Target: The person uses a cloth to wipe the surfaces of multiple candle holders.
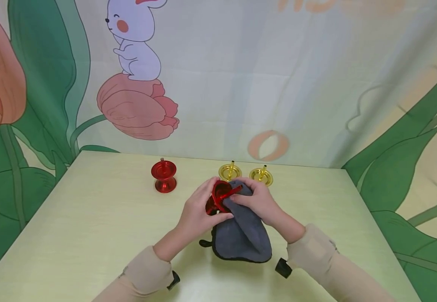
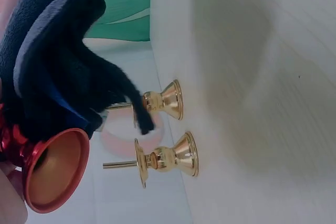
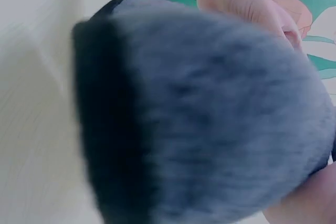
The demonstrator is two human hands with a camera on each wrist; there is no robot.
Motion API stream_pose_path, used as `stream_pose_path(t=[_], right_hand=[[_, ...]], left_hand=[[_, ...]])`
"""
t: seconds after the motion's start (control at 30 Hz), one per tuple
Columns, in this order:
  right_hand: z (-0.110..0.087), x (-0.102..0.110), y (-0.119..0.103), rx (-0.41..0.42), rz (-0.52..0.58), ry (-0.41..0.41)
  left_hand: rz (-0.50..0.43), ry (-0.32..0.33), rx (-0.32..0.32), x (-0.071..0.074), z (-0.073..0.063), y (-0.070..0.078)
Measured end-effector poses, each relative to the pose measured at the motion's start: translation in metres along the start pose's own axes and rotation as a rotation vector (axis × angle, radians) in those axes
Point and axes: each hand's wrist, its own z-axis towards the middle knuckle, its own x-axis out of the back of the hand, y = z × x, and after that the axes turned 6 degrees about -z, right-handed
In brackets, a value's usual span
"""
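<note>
My left hand (image 1: 197,209) holds a shiny red candle holder (image 1: 218,197) by its side, tilted, its dish and thin stem pointing right. In the left wrist view the flared base of this red candle holder (image 2: 58,171) faces the camera, above the table. My right hand (image 1: 260,203) pinches a dark grey cloth (image 1: 239,239) with black edging against the dish, beside the stem. The rest of the cloth hangs below both hands, a black loop at its left corner. In the right wrist view the cloth (image 3: 210,103) fills most of the frame and hides the candle holder.
A second red candle holder (image 1: 164,171) stands upright on the pale table (image 1: 90,235), back left. Two gold candle holders (image 2: 176,156) stand upright behind my hands, near the table's back edge. A printed curtain (image 1: 222,96) with a rabbit and tulips hangs behind.
</note>
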Motion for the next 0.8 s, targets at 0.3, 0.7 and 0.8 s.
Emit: stream_pose_path(t=[0.3, 0.7, 0.8], right_hand=[[-0.005, 0.003, -0.004, 0.051, -0.051, -0.137], [-0.008, 0.001, -0.006, 0.185, -0.212, -0.132], [-0.009, 0.003, -0.008, 0.198, -0.217, -0.156]], left_hand=[[0.040, 0.043, -0.073, 0.004, 0.000, 0.001], [-0.196, -0.134, 0.024, 0.017, 0.000, 0.000], [-0.312, -0.227, 0.161, 0.022, 0.002, 0.000]])
